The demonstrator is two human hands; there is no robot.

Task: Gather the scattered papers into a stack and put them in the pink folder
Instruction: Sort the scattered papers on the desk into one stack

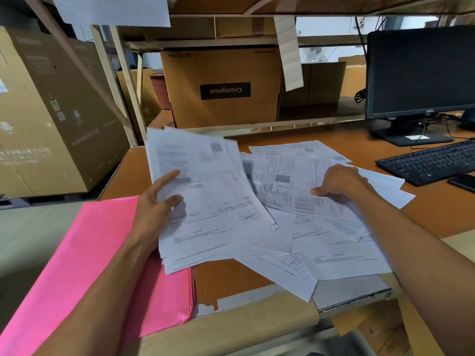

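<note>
One pink folder [84, 255] lies at the bench [424, 211] edge on the left; loose papers [321, 242], too overlapped to count, litter the middle. Left hand [151, 209] fingers pinch a gathered stack [205, 201] above the folder. Right hand [339, 181] fingers press one sheet [290, 181]. One keyboard [431, 160] sits right.

A dark monitor [421, 70] stands behind a black keyboard [429, 161].
</note>
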